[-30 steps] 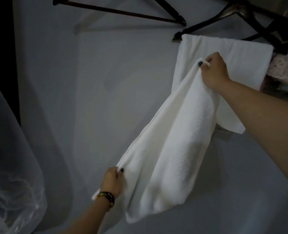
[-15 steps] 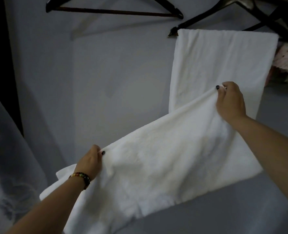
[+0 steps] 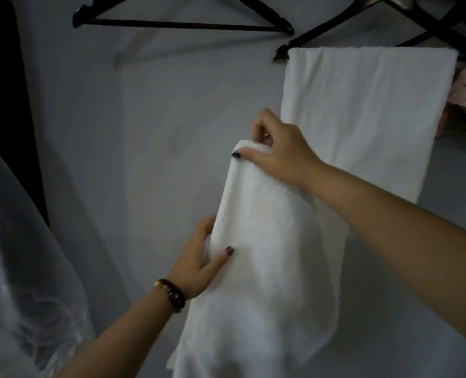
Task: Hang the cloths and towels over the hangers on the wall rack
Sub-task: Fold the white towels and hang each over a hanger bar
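white towel (image 3: 264, 255) folded lengthwise, held up below the empty hanger (image 3: 182, 23). right hand (image 3: 281, 151) pinches its top edge, left hand (image 3: 199, 266) grips the side (thumb in front). next: lift and drape it over that bar, beside the hung towel (image 3: 362, 110).

No text, label, brand, number or sign can be read anywhere in the view.
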Demonstrator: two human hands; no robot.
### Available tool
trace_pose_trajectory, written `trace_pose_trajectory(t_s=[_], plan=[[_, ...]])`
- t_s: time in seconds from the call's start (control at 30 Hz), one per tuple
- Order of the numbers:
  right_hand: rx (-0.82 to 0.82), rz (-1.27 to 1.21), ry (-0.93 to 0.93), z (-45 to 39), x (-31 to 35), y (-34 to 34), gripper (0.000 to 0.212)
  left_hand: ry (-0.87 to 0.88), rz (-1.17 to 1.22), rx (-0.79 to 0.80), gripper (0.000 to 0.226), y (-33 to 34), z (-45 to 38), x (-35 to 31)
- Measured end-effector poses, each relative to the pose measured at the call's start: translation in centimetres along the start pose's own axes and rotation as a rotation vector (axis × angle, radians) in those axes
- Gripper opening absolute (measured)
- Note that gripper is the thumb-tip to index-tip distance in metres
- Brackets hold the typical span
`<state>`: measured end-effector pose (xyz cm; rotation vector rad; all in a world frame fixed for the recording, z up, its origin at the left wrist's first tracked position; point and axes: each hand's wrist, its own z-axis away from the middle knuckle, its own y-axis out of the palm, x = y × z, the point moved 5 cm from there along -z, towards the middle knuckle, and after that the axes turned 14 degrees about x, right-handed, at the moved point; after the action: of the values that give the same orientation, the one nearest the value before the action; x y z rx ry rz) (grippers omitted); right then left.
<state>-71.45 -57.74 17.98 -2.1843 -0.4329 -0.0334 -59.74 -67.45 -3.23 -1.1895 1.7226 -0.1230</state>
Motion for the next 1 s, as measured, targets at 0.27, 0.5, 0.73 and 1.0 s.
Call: trace_pose_trajectory(t_s=[0.27,0.5,0.73,1.0], plan=[[0.085,-0.219,0.115,4.2,-1.3,2.9,0.035,-0.082,0.543,-0.06,0.029,1.3,-3.0,-6.4],[0.144,-0.496,0.421,13.9,-7.2,6.9,0.028,-0.105,0.439,-0.084,0.023,7.5,-0.6,-5.7],[0.404,-0.408,0.669,23.1,-11.0,11.0,0.053,-0.203,0.317,-0.24,0.017,6.9,1.5,-4.3],[0.361,-0.133,0.598,23.5,-13.1,10.8,0.035,-0.213,0.095,-0.382,0.017,-0.7,2.2,-1.4]])
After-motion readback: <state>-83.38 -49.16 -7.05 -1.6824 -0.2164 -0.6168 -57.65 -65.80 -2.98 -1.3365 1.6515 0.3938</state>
